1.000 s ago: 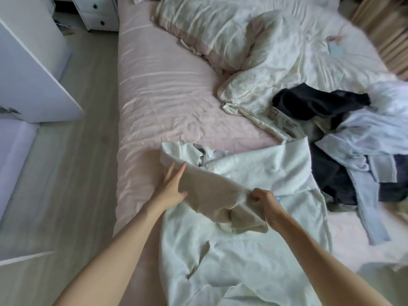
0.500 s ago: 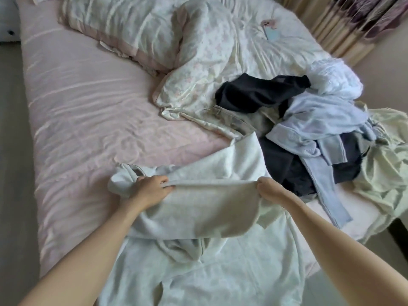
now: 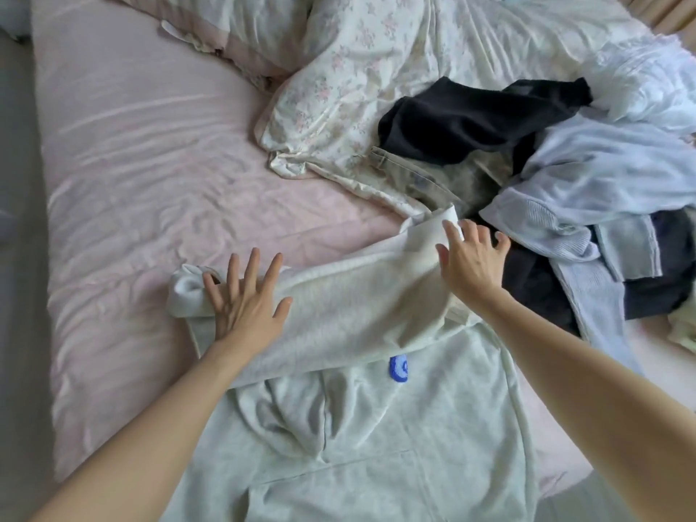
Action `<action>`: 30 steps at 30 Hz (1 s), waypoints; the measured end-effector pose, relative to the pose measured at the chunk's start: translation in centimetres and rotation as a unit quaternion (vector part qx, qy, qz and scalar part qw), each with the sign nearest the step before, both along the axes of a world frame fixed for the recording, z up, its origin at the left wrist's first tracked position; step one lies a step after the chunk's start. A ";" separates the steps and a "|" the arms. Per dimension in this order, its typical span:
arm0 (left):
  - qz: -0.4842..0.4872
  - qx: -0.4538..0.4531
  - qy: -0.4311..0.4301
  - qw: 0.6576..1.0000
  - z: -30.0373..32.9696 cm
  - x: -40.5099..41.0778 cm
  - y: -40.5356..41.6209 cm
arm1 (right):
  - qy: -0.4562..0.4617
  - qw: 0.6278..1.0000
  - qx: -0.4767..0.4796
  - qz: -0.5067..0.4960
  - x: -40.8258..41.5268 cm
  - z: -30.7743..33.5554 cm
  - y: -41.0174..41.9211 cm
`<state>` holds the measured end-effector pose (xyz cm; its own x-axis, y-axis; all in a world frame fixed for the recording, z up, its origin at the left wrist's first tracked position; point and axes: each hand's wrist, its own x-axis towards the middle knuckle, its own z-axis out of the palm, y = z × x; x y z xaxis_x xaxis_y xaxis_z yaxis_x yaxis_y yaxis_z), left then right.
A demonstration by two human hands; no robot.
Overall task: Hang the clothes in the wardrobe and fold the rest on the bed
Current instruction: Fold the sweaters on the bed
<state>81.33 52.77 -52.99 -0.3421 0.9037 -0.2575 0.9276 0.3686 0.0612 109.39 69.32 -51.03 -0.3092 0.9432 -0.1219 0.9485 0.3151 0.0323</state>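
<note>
Pink sheets covered the bed (image 3: 143,175), rumpled, with a floral duvet (image 3: 376,69) bunched toward the top. Down at the near edge lay the pale grey sweatshirt (image 3: 357,427), spread flat, a small blue patch (image 3: 399,368) showing on its chest. A sleeve (image 3: 339,307) was folded across the body of it, running from the left cuff up to the right.

And the left hand (image 3: 244,307) was down flat on that sleeve — fingers straight and fanned wide, palm pressing the cloth near its bunched cuff end, fingertips reaching past the fabric's upper edge toward the sheet. Nothing gripped there.

Over on the other side, the right hand (image 3: 470,261) rested at the far end of the fold, fingers spread and slightly bent, thumb lying on the pale cloth while the outer fingers reached onto the dark garment (image 3: 470,118) beyond.

Just beside that hand sat the laundry pile (image 3: 587,190): black, lilac and white pieces heaped together, touching the sweatshirt's upper corner.
</note>
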 end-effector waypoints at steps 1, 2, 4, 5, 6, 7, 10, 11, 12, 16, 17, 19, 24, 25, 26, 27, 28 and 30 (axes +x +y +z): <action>-0.010 -0.005 0.019 1.000 -0.2 0.0 -0.1 | 0.036 0.998 -0.010 0.050 -0.5 -0.5 -1.0; -0.020 -0.006 0.037 0.999 -0.3 -0.1 0.1 | 0.046 0.993 -0.026 0.110 -1.2 -1.1 -1.9; -0.032 -0.026 0.063 0.997 -0.5 -0.4 0.3 | -0.012 0.978 -0.079 0.192 -1.4 -2.4 -3.4; -0.023 -0.044 0.076 0.996 -0.8 -1.0 0.3 | -0.046 0.976 -0.105 0.185 -0.7 -3.1 -3.5; 0.005 -0.065 0.090 0.994 -1.4 -1.9 0.6 | -0.068 0.979 -0.119 0.152 0.3 -4.1 -3.1; 0.048 -0.094 0.099 0.989 -1.7 -3.0 0.6 | -0.080 0.983 -0.131 0.103 1.5 -4.8 -2.6; 0.180 -0.143 0.068 0.971 -2.3 -5.5 1.5 | -0.128 0.981 -0.147 0.015 4.2 -5.7 -1.2; 0.187 -0.153 0.056 0.969 -2.5 -6.0 2.0 | -0.128 0.982 -0.135 0.011 4.1 -5.6 -0.9; 0.168 -0.164 0.054 0.971 -2.5 -6.1 2.5 | -0.110 0.987 -0.117 0.008 3.5 -5.3 -0.7; 0.024 -0.216 0.060 0.974 -2.8 -7.8 4.4 | -0.069 0.984 -0.079 0.142 -0.9 -3.9 0.9; -0.005 -0.231 0.042 0.972 -2.8 -8.7 4.9 | -0.089 0.971 -0.077 0.206 -2.1 -3.7 1.8; -0.047 -0.266 -0.032 0.962 -2.8 -10.1 5.8 | -0.153 0.937 -0.095 0.300 -4.4 -3.5 3.7; -0.046 -0.336 -0.152 0.928 -4.1 -9.9 8.1 | -0.261 0.880 -0.249 0.308 -8.4 -5.1 6.9; -0.024 -0.360 -0.170 0.917 -4.2 -9.6 8.3 | -0.265 0.877 -0.270 0.298 -8.8 -5.4 6.8; -0.005 -0.382 -0.182 0.906 -4.1 -9.4 8.4 | -0.264 0.878 -0.279 0.286 -8.9 -5.5 6.7; 0.003 -0.397 -0.188 0.898 -3.9 -9.3 8.4 | -0.261 0.881 -0.286 0.272 -9.0 -5.4 6.5; 0.000 -0.401 -0.187 0.897 -3.7 -9.1 8.0 | -0.253 0.884 -0.296 0.259 -8.9 -5.3 6.2; -0.026 -0.370 -0.144 0.917 -2.8 -8.5 6.8 | -0.232 0.888 -0.316 0.242 -8.4 -4.8 5.6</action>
